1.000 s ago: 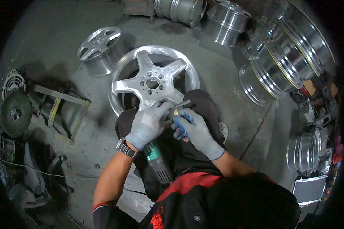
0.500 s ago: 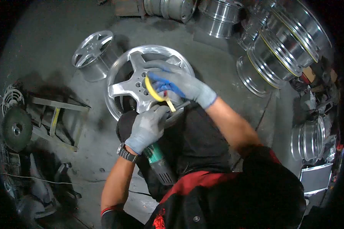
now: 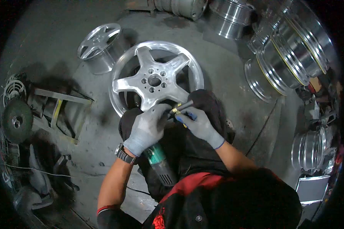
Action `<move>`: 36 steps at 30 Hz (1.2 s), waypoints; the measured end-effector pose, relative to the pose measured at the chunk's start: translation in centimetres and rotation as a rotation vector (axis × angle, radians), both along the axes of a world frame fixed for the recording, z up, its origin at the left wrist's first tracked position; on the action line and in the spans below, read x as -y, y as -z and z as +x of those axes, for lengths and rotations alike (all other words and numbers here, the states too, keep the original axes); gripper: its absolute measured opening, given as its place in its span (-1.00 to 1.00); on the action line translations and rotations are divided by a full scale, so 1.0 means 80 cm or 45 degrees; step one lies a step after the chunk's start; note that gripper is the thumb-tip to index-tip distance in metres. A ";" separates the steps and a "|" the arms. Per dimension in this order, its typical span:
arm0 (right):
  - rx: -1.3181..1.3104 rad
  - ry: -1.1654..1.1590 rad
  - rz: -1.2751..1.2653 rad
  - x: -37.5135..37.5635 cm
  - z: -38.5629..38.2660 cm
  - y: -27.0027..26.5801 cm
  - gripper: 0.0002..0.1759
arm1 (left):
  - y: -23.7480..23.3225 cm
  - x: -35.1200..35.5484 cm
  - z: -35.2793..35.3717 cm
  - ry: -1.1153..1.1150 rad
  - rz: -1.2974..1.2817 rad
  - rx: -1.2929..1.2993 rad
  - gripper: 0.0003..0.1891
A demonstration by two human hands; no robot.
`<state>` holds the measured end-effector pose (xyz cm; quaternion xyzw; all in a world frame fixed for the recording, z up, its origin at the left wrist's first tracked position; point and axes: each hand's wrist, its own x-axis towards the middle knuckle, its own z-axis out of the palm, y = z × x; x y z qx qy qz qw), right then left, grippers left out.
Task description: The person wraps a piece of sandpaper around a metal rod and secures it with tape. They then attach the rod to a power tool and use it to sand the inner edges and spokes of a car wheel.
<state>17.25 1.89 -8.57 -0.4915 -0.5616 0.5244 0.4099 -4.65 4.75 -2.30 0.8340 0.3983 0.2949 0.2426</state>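
Head cam: their left hand (image 3: 146, 124) grips a green power tool (image 3: 156, 162), right hand (image 3: 200, 124) pinches yellow tape (image 3: 175, 110), alloy wheel (image 3: 158, 93) just past both.

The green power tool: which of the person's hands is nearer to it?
Left. The left hand lies over the upper end of the green power tool; the right hand is farther away, to the upper right in the picture.

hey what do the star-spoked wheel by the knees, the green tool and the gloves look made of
Star-spoked wheel: metal, probably polished aluminium alloy, from its bright silvery shine. Green tool: likely hard, smooth plastic, given its moulded-looking vent slots. Gloves: seemingly matte grey knit, ribbed at the wrists; the right one's blue patches suggest a rubbery coating.
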 end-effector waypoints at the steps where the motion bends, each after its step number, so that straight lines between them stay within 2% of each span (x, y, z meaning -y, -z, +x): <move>1: -0.054 0.090 0.076 0.008 -0.007 0.000 -0.79 | 0.001 0.000 0.000 0.002 -0.005 -0.001 -0.66; 6: -0.210 0.249 -0.034 0.037 -0.029 -0.018 -0.83 | -0.002 0.003 0.010 -0.026 0.003 -0.311 -0.66; 12: -0.257 0.156 -0.009 0.036 -0.021 -0.029 -0.84 | 0.000 0.002 0.011 -0.039 0.044 -0.294 -0.65; 13: -0.402 0.111 -0.091 0.040 -0.019 -0.031 -0.82 | 0.002 -0.002 0.007 -0.035 0.043 -0.298 -0.65; 14: -0.545 0.061 -0.173 0.044 -0.017 -0.032 -0.79 | 0.005 -0.010 0.002 0.055 0.002 -0.284 -0.65; 16: -0.559 0.040 -0.193 0.048 -0.009 -0.022 -0.76 | 0.003 -0.023 -0.012 0.139 -0.037 -0.270 -0.64; 18: -0.578 0.034 -0.206 0.049 -0.004 -0.014 -0.74 | -0.009 -0.033 -0.022 0.250 -0.390 -0.308 -0.64; 19: -0.571 0.058 -0.214 0.050 -0.002 -0.012 -0.73 | 0.003 -0.038 -0.024 0.292 -0.274 -0.262 -0.65; 23: -0.531 0.070 -0.273 0.053 -0.007 -0.014 -0.73 | -0.006 -0.024 0.001 0.169 -0.332 -0.348 -0.72; 25: -0.505 0.071 -0.205 0.049 -0.008 -0.016 -0.73 | -0.002 -0.015 0.010 0.026 -0.054 -0.309 -0.79; 29: -0.540 0.077 -0.172 0.043 -0.012 -0.019 -0.74 | 0.004 -0.009 0.021 -0.088 0.193 -0.282 -0.81; 32: -0.492 0.077 -0.213 0.043 -0.011 -0.024 -0.72 | -0.001 -0.011 0.011 -0.094 0.090 -0.404 -0.69; 34: -0.426 0.094 -0.179 0.043 -0.008 -0.018 -0.71 | 0.001 -0.017 -0.006 0.153 -0.090 -0.349 -0.66; 35: -0.358 0.102 -0.146 0.043 -0.007 -0.014 -0.69 | 0.000 -0.021 -0.011 0.157 -0.093 -0.354 -0.66; 36: -0.365 0.107 -0.148 0.044 -0.006 -0.011 -0.69 | -0.004 -0.028 -0.016 0.186 -0.256 -0.377 -0.61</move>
